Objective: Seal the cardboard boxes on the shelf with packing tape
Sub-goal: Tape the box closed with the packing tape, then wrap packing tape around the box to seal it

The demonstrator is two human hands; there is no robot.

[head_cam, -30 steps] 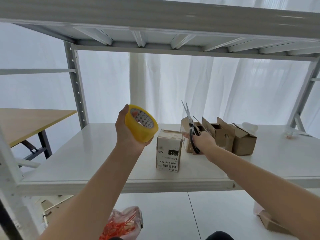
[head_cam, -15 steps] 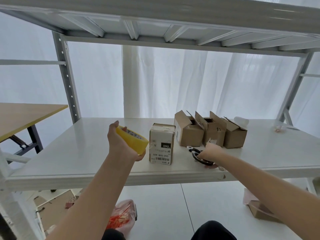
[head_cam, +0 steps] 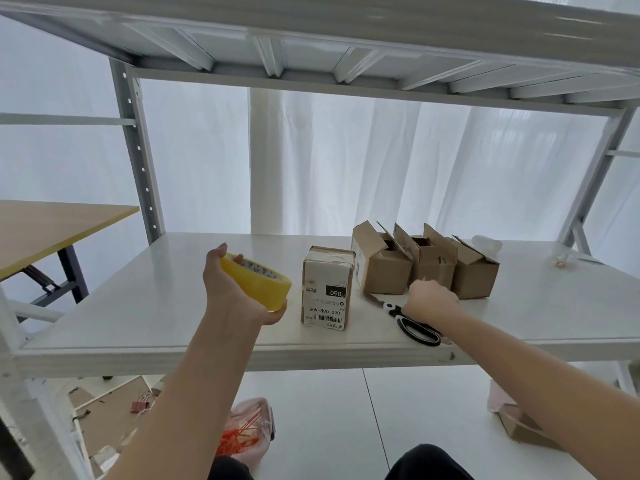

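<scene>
Across the view runs a white metal shelf (head_cam: 138,306), with a second deck overhead and a pale curtain (head_cam: 346,161) behind. Past its left edge stands a wooden table (head_cam: 52,223).

Three open boxes (head_cam: 436,271) sit side by side right of the shelf's middle, about halfway between front and back edges, touching one another, flaps up; the middle one bears a handwritten "13". Left of them and nearer the front edge stands a box with closed flaps, the closed box (head_cam: 327,271), upright, its white label printed "060" and reading upside down.

On the floor below lie a plastic bag (head_cam: 247,427) of orange ties, under the front edge, and a brown carton (head_cam: 523,429) to the right.

Left hand (head_cam: 225,292) is raised above the shelf, just left of the closed box and apart from it. Its grip is curled round the tape (head_cam: 258,284), a yellow roll tilted with its core facing up.

Right hand (head_cam: 433,301) is low over the shelf in front of the middle open box. Its fingers are hidden behind its back, so I cannot tell whether the grip is spread or closed.

Scissors (head_cam: 394,310) lie flat near the front edge, black handles toward it, blades pointing back-left; the right wrist crosses above the handles.

A crumpled clear wad (head_cam: 486,242) rests toward the back right corner.
</scene>
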